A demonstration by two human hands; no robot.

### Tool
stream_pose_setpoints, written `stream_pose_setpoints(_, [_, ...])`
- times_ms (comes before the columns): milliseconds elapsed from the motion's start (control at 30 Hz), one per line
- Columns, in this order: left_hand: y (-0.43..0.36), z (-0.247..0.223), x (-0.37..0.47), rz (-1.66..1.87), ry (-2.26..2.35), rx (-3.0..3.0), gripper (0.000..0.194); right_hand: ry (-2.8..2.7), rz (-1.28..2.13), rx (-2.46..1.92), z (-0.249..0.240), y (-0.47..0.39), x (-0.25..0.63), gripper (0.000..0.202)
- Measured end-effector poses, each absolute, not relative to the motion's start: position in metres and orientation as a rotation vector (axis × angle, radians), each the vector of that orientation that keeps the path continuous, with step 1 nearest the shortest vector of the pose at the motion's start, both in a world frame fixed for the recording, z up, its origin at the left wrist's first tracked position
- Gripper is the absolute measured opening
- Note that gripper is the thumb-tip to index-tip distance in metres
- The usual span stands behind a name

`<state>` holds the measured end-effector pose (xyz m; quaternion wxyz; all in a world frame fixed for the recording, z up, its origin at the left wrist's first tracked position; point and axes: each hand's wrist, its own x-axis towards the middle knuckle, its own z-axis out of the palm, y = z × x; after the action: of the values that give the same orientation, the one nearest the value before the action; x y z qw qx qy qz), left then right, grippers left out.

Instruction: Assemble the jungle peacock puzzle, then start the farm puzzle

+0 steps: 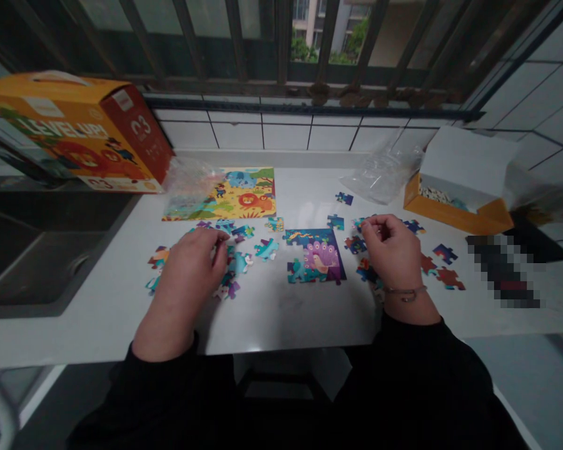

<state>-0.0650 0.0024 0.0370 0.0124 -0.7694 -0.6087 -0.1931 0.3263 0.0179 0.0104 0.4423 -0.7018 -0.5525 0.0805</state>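
A partly joined jigsaw puzzle [323, 256] with a purple peacock lies on the counter between my hands. My left hand [187, 265] is over the loose jigsaw pieces [241, 262] on the left, its fingers curled and the thumb close to the index finger. Whatever its fingertips hold is hidden. To the right of the joined part, my right hand [394, 250] is closed in a pinch, with a small jigsaw piece [358, 223] at its fingertips. Dark blue pieces [355, 244] lie just under and beside that hand. Two single pieces, one of them a blue piece [344, 198], sit above the joined part.
A yellow and blue picture sheet [246, 195] lies behind the left pieces. An orange puzzle box [82, 134] stands at the back left beside a sink [68, 300]. Clear plastic bags [380, 175] and an open orange box [455, 209] are at the back right.
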Motion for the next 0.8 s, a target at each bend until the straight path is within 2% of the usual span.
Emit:
stream_pose_setpoints(167, [0.001,0.039,-0.090,-0.501,-2.005,-2.268,0.025,-1.319,0.231,-1.738,0.010,0.019,0.326,0.027])
stream_pose_setpoints(633, [-0.001,0.042,-0.074,-0.255,-1.917,-2.591,0.026,-1.294,0.281,-1.708,0.004,0.018,0.329,0.031])
stream_pose_setpoints(700, [-0.002,0.037,-0.071,-0.291,-1.858,-2.655,0.031,-1.296,0.282,-1.709,0.003,0.019,0.330,0.031])
stream_pose_setpoints(800, [-0.002,0.028,-0.063,-0.297,-1.823,-2.663,0.048,-1.308,0.289,-1.713,0.002,0.020,0.331,0.032])
